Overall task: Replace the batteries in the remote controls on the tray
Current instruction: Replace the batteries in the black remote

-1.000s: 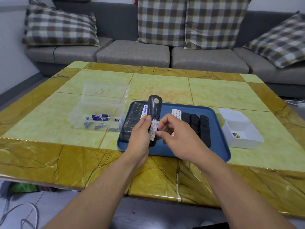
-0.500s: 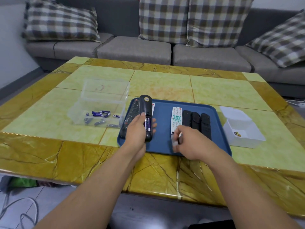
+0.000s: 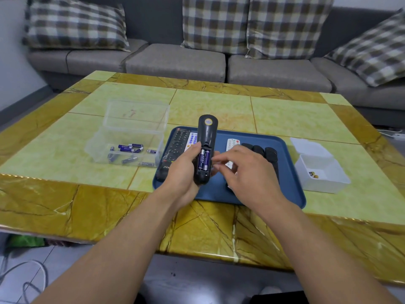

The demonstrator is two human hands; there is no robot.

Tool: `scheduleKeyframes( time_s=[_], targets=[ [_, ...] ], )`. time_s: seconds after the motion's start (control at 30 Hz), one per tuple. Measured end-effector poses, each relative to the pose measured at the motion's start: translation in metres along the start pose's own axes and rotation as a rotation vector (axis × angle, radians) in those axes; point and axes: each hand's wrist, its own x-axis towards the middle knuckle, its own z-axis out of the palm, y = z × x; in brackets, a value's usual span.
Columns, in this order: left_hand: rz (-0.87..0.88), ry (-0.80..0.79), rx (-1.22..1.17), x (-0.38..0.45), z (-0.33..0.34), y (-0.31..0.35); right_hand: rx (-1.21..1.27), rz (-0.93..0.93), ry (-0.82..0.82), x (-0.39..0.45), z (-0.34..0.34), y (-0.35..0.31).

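My left hand grips a black remote, held upright with its back toward me above the blue tray. Its battery compartment is uncovered and two purple batteries sit inside. My right hand hovers just right of the compartment, fingers loosely curled toward it and holding nothing. Other remotes lie on the tray: a long black one and a white one at the left, a white one and several black ones partly hidden behind my right hand.
A clear plastic box with several purple batteries stands left of the tray. Right of the tray, a white box holds a few small items. All rest on a yellow-green tiled table in front of a grey sofa.
My right hand pulled the cover off the remote, lowered it to the tray, then came back up beside the uncovered compartment. My left hand kept hold of the remote.
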Motion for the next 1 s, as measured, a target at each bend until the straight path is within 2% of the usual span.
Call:
scheduleKeyframes(
  time_s=[0.07, 0.33, 0.53, 0.67, 0.83, 1.0],
  targets=[
    [-0.025, -0.017, -0.026, -0.002, 0.002, -0.002, 0.0, -0.083, 0.017, -0.001, 0.006, -0.004],
    [-0.031, -0.059, -0.069, -0.005, 0.003, -0.007, -0.011, -0.032, -0.095, 0.003, 0.008, -0.004],
    [-0.031, -0.05, 0.025, -0.005, 0.005, -0.012, 0.022, 0.002, -0.173, 0.009, 0.005, -0.002],
    [-0.033, -0.088, 0.091, -0.006, 0.007, -0.016, 0.129, 0.087, -0.127, 0.011, 0.004, -0.003],
    [-0.045, -0.086, 0.088, -0.01, 0.011, -0.016, 0.413, 0.247, -0.05, 0.005, 0.007, -0.01],
    [-0.05, -0.019, 0.051, -0.009, 0.013, -0.012, 0.67, 0.414, 0.036, 0.011, -0.002, -0.006]
  ],
)
